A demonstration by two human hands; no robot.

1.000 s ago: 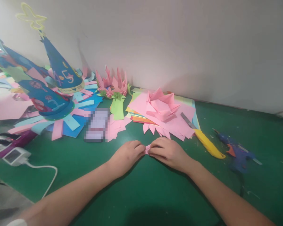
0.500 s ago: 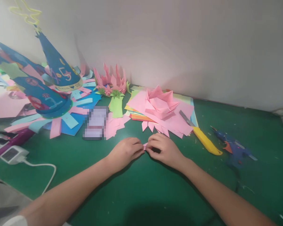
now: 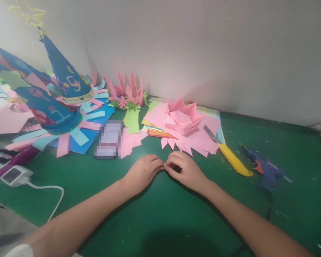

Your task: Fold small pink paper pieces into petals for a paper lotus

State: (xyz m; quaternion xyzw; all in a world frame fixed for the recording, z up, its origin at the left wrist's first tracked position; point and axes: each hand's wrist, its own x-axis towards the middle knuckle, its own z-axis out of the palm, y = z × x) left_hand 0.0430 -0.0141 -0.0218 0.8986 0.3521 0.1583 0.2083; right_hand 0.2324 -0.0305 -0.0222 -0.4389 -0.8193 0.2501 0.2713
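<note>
My left hand (image 3: 143, 171) and my right hand (image 3: 183, 169) meet fingertip to fingertip on the green table (image 3: 176, 214). Both pinch a small pink paper piece (image 3: 165, 165); only a sliver of it shows between the fingers. Just beyond them lie several pointed pink paper petals (image 3: 176, 144). Behind those a folded pink paper lotus (image 3: 183, 116) sits on a stack of coloured paper sheets (image 3: 156, 123).
A yellow utility knife (image 3: 231, 159) and a blue glue gun (image 3: 264, 167) lie to the right. At the left stand two blue paper cones (image 3: 56, 92), a pink paper crown (image 3: 125, 92), a blurred rectangle (image 3: 108, 139) and a white adapter with cable (image 3: 16, 175). A wall runs behind.
The hands have drawn closer together and slid slightly away from me; less of the pink piece shows between the fingers than before.
</note>
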